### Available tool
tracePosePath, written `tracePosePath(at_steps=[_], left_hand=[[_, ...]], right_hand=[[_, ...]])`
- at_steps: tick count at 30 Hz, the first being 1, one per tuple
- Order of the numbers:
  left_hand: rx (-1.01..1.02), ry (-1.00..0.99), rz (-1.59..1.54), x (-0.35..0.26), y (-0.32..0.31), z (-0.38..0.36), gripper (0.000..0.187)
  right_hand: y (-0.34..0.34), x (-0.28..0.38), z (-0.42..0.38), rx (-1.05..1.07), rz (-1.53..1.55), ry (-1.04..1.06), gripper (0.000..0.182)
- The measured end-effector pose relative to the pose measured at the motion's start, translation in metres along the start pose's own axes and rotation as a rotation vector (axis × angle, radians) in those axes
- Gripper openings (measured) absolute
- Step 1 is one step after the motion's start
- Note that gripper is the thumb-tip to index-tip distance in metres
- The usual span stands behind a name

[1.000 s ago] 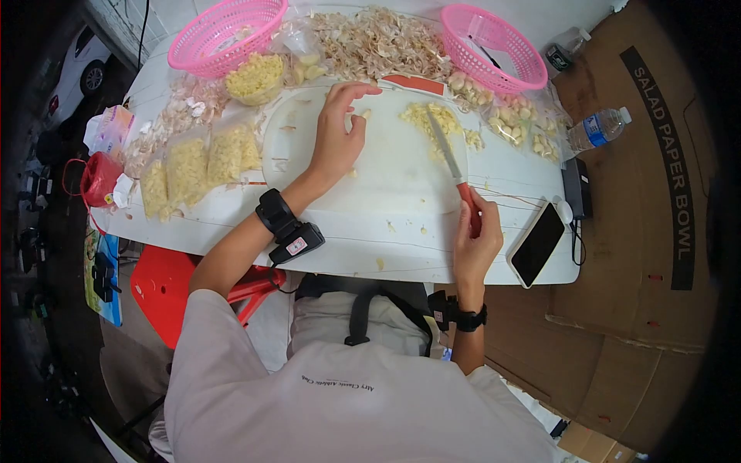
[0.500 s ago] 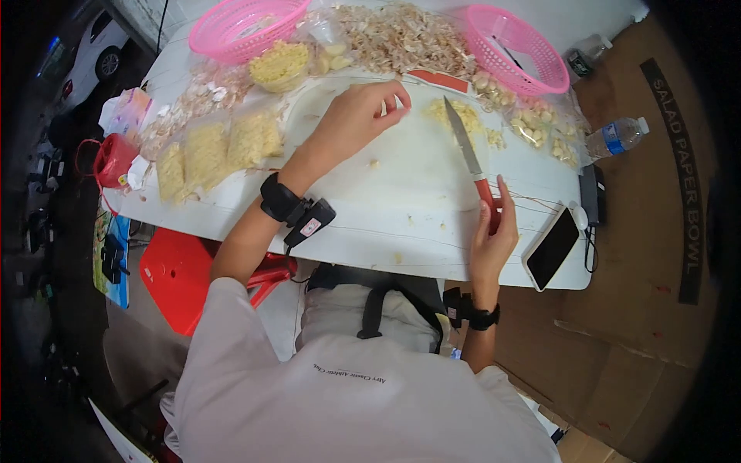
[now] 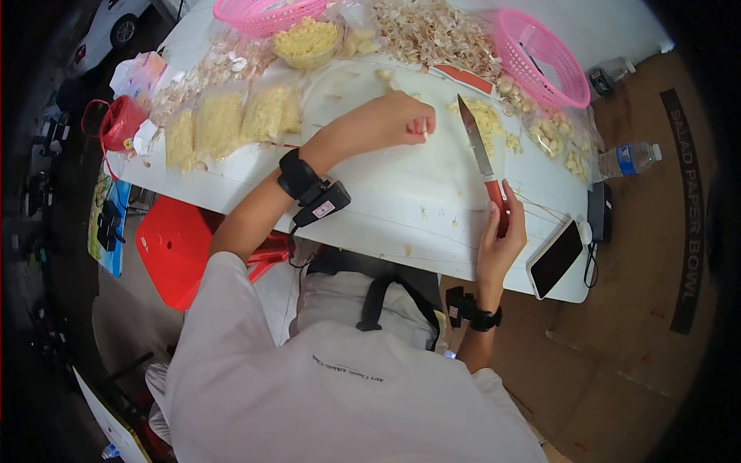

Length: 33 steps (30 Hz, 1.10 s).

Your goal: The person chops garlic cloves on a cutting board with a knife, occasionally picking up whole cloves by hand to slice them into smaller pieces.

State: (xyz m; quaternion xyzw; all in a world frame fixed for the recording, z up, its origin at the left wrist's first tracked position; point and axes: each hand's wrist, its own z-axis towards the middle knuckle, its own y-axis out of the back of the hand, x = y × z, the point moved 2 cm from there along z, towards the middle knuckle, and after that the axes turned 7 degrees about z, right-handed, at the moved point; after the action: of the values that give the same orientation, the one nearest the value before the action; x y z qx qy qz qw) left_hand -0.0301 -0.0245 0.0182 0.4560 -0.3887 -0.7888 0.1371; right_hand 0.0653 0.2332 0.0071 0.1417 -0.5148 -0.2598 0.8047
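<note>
My right hand (image 3: 503, 245) is wrapped around the red handle of a knife (image 3: 476, 139), its blade pointing away from me over the right side of the white cutting board (image 3: 363, 181). Above the middle of the board, my left hand (image 3: 397, 122) is closed with curled fingers; a small pale piece, apparently a garlic clove (image 3: 425, 133), shows at the fingertips. Chopped garlic (image 3: 486, 119) lies beside the blade. Another pale clove (image 3: 384, 75) rests near the board's far edge.
Bags of chopped garlic (image 3: 220, 123) stand left, with a full bowl (image 3: 306, 42) behind. Garlic skins (image 3: 436, 35) and a pink basket (image 3: 540, 62) are at the back. Bagged cloves (image 3: 552, 139), a water bottle (image 3: 629, 160) and a phone (image 3: 556, 258) are on the right.
My left hand has gone lower and turned, its fingers now curled in around the pale piece. My right hand keeps the knife in much the same pose. The whole view has shifted slightly.
</note>
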Motion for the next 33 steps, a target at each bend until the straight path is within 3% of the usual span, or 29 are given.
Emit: tracePosePath(at_steps=[3, 6, 8, 9, 11, 17, 21, 26, 29, 33], left_hand=[[0.066, -0.031, -0.162, -0.004, -0.015, 0.004, 0.017], [0.090, 0.020, -0.040, -0.012, -0.018, 0.003, 0.019], [-0.088, -0.120, 0.251, -0.011, -0.021, 0.002, 0.019], [-0.086, -0.124, 0.248, -0.010, -0.023, 0.003, 0.019], [-0.138, 0.021, 0.155, -0.004, -0.024, 0.003, 0.019], [-0.187, 0.211, 0.064, -0.004, -0.018, 0.002, 0.016], [-0.237, 0.172, -0.044, 0.011, -0.025, 0.004, 0.016], [-0.213, 0.200, 0.148, 0.004, -0.016, 0.004, 0.016], [-0.242, 0.220, 0.224, 0.010, -0.019, 0.002, 0.015], [-0.292, 0.132, 0.214, 0.003, -0.017, 0.001, 0.016]], right_hand=[[0.000, -0.001, 0.001, 0.010, -0.017, 0.001, 0.033], [-0.001, -0.004, 0.002, -0.022, 0.004, 0.066, 0.031], [-0.002, 0.000, 0.002, -0.012, 0.006, 0.061, 0.030], [-0.002, -0.001, 0.002, -0.015, 0.003, 0.059, 0.030], [-0.003, -0.001, 0.002, -0.006, 0.006, 0.074, 0.030], [-0.003, 0.004, 0.002, -0.003, -0.051, 0.133, 0.032], [-0.002, 0.002, 0.001, 0.011, -0.080, 0.118, 0.032], [-0.003, -0.001, 0.001, 0.000, -0.111, 0.195, 0.033], [-0.001, 0.003, 0.000, 0.039, -0.093, 0.139, 0.034], [-0.002, 0.000, -0.001, 0.050, -0.095, 0.158, 0.035]])
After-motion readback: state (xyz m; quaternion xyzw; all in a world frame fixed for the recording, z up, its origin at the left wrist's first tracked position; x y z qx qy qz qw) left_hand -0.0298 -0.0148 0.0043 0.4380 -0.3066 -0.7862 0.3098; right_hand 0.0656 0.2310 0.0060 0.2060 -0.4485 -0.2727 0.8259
